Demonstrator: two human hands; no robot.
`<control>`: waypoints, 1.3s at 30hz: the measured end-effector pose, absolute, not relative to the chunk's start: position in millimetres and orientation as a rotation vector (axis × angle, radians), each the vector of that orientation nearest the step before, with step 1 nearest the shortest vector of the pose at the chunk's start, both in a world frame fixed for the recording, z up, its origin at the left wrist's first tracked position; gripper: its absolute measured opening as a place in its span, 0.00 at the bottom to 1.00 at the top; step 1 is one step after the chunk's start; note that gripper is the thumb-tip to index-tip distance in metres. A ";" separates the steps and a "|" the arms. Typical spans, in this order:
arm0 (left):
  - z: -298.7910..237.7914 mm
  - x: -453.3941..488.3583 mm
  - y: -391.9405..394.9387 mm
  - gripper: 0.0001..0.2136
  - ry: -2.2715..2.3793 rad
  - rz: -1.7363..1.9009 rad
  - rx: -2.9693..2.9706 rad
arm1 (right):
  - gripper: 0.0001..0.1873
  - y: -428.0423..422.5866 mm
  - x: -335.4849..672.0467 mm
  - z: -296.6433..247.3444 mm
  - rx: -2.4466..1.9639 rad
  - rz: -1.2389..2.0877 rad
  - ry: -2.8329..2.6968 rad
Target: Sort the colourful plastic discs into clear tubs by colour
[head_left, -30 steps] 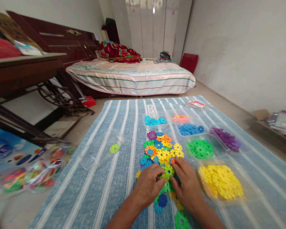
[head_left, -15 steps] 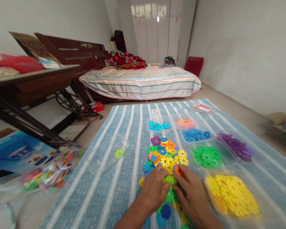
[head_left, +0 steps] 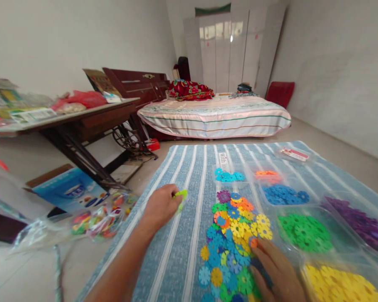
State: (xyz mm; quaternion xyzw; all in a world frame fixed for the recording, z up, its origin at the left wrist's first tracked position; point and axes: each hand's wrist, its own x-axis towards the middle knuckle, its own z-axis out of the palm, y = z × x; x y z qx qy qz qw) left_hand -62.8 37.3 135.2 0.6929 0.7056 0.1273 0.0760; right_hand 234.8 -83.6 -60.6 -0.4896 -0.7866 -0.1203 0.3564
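My left hand [head_left: 164, 205] is closed in a pinch on a lime green notched disc [head_left: 183, 193], over the left part of the striped cloth. Beneath those fingers a clear tray is mostly hidden. My right hand [head_left: 279, 270] rests at the right side of a mixed pile of flower-shaped plastic discs [head_left: 227, 251], its fingers bent. Between its thumb and fingers is a dark blue piece [head_left: 262, 272], blurred. An orange disc [head_left: 253, 242] lies by its fingertips. Yellow, blue, green and orange discs make up the pile, with a purple square piece [head_left: 223, 196] at its far end.
Clear trays hold sorted discs: light blue [head_left: 229, 176], orange [head_left: 267, 176], blue [head_left: 285, 195], green [head_left: 305, 233], purple [head_left: 353, 218] and yellow [head_left: 343, 285]. A small clear box [head_left: 294, 154] sits at the far right. Bagged pieces [head_left: 103, 220] lie left, beside a sewing table [head_left: 91, 113].
My left hand has left the pile, moved left to the clear tray and holds a lime green disc. My right hand stays by the pile. The view has turned left.
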 end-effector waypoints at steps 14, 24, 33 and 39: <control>95.4 -88.2 91.6 0.16 2.302 -0.091 1.918 | 0.20 -98.4 214.9 -26.6 -1.495 0.052 -1.881; 113.0 -100.9 35.0 0.21 2.064 -0.226 2.092 | 0.19 -102.2 216.7 -20.9 -1.516 0.132 -1.787; 109.1 -96.3 3.2 0.11 1.995 -0.279 2.224 | 0.16 -105.0 220.7 -17.0 -1.523 0.172 -1.781; 98.6 -87.7 -17.7 0.18 1.932 0.082 2.394 | 0.16 -105.0 224.2 -18.6 -1.503 0.198 -1.799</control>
